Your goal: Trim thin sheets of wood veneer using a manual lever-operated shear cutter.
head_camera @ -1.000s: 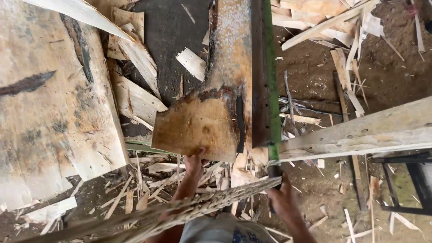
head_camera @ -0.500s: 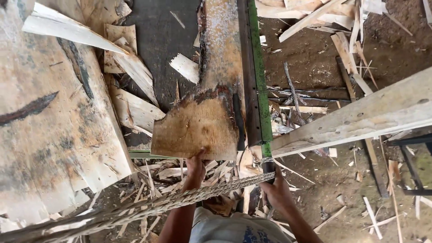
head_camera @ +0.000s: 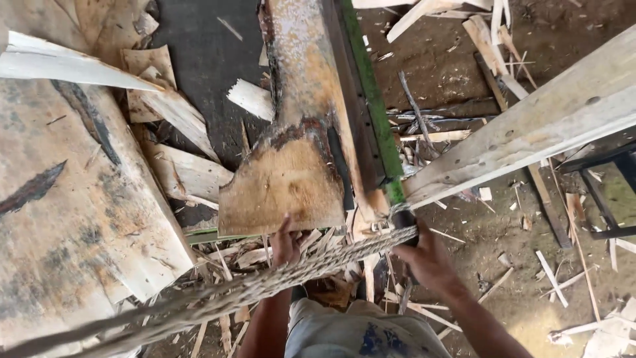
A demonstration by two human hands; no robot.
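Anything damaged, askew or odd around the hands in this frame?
Yes. The veneer sheet the left hand touches has a ragged, dark upper edge. Broken wood strips litter the ground. The right hand grips a frayed rope at the green rail.

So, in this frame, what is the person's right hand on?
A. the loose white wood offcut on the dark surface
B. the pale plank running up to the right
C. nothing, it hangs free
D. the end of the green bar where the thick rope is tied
D: the right hand closes around the near end of the green bar, just where the thick rope wraps it, while the left hand touches the near edge of the wood slab.
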